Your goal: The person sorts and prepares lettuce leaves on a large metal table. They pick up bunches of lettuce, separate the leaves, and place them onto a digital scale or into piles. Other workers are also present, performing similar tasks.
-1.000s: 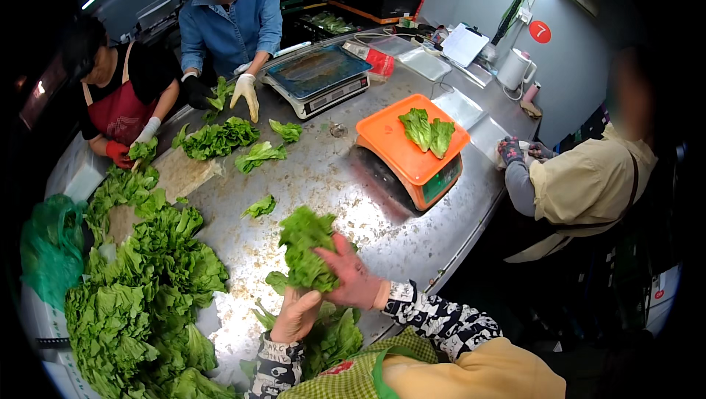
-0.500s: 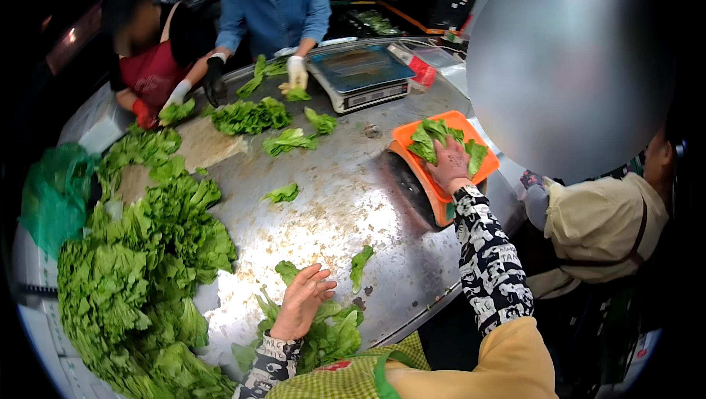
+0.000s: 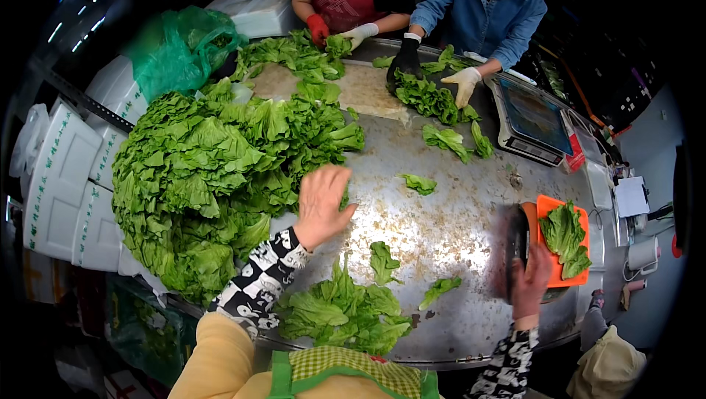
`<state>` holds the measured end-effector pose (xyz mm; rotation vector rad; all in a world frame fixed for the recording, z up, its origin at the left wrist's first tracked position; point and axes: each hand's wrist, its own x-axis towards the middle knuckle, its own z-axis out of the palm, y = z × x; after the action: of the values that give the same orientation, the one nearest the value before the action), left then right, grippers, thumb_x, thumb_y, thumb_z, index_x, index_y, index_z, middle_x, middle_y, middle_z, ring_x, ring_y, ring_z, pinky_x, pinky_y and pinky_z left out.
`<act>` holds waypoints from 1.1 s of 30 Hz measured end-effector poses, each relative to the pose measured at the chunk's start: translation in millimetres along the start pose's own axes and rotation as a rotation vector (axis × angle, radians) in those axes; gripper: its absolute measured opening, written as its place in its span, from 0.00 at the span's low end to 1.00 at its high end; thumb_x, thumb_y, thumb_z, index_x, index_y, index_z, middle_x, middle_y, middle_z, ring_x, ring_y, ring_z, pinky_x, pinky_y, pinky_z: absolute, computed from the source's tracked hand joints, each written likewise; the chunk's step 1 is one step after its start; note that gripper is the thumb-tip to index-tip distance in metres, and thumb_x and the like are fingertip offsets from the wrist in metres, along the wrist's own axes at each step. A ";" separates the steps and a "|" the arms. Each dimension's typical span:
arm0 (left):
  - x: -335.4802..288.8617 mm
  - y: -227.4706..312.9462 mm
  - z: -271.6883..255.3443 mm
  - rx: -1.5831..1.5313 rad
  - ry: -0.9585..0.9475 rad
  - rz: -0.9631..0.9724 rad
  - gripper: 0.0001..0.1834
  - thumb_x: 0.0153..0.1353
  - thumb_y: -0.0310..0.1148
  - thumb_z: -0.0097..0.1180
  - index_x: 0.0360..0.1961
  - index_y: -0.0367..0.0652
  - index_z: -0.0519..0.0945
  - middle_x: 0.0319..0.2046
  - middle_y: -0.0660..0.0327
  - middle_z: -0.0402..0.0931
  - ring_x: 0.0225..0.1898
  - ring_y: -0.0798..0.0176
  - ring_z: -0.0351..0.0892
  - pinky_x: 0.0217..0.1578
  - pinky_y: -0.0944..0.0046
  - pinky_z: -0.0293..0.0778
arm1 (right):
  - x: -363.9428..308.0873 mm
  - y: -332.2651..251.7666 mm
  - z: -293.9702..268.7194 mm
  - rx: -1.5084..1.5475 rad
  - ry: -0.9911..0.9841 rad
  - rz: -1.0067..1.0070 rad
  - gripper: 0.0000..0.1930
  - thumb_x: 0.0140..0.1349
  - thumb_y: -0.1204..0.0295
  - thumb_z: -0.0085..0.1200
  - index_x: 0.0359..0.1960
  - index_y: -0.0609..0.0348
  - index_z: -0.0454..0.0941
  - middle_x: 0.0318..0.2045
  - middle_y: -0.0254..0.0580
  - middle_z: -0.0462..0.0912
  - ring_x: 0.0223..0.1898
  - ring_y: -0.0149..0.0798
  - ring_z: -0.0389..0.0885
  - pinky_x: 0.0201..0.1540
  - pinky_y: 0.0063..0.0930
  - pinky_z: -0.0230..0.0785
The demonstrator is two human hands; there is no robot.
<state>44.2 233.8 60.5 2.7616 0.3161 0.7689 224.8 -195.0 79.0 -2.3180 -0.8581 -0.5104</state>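
Note:
My left hand (image 3: pixel 321 206) is over the metal table (image 3: pixel 471 208) beside the big pile of green leaf lettuce (image 3: pixel 198 171). Its fingers stretch toward the leaves, thumb apart, with nothing held. My right hand (image 3: pixel 532 281), slightly blurred, is open at the near left side of an orange tray (image 3: pixel 580 231). Some lettuce leaves (image 3: pixel 565 237) lie in that tray, which rests on a small scale partly hidden by my hand. Close to my apron is a smaller heap of lettuce (image 3: pixel 346 311), with a few loose leaves (image 3: pixel 440 292) around it.
Across the table, two people in gloves handle lettuce (image 3: pixel 426 97). A flat-topped scale (image 3: pixel 531 121) stands at the far right. White foam boxes (image 3: pixel 62 178) and a green plastic bag (image 3: pixel 176 50) border the left side. Another person's sleeve (image 3: pixel 607 366) is at lower right.
The view has swung left. My right hand has come off the leaves in the orange tray, back to its near left side. My left hand has moved from the near heap toward the big pile.

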 end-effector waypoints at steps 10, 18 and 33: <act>30.0 -40.0 45.1 0.373 -0.148 -0.514 0.36 0.46 0.45 0.71 0.57 0.47 0.73 0.53 0.51 0.70 0.54 0.46 0.68 0.48 0.40 0.64 | -81.2 -138.0 94.6 0.421 -0.431 0.020 0.27 0.58 0.66 0.62 0.58 0.60 0.70 0.53 0.53 0.74 0.56 0.55 0.71 0.60 0.43 0.64; 22.0 -8.7 37.3 0.003 0.150 0.116 0.10 0.49 0.20 0.56 0.33 0.42 0.82 0.30 0.59 0.74 0.37 0.57 0.73 0.38 0.59 0.62 | -96.5 -141.8 88.9 0.439 -0.496 0.026 0.25 0.58 0.68 0.63 0.56 0.61 0.72 0.52 0.52 0.76 0.53 0.55 0.72 0.56 0.43 0.67; -55.8 59.6 23.2 -0.508 -0.249 0.383 0.13 0.51 0.19 0.60 0.39 0.42 0.80 0.42 0.58 0.80 0.53 0.52 0.76 0.61 0.46 0.62 | -88.1 -82.9 45.8 0.139 -0.511 0.461 0.10 0.57 0.70 0.55 0.40 0.57 0.77 0.41 0.49 0.79 0.43 0.54 0.77 0.45 0.42 0.71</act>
<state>18.1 157.9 32.9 2.4044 -0.4131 0.4840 111.4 -154.3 31.8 -2.4388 -0.5178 0.3403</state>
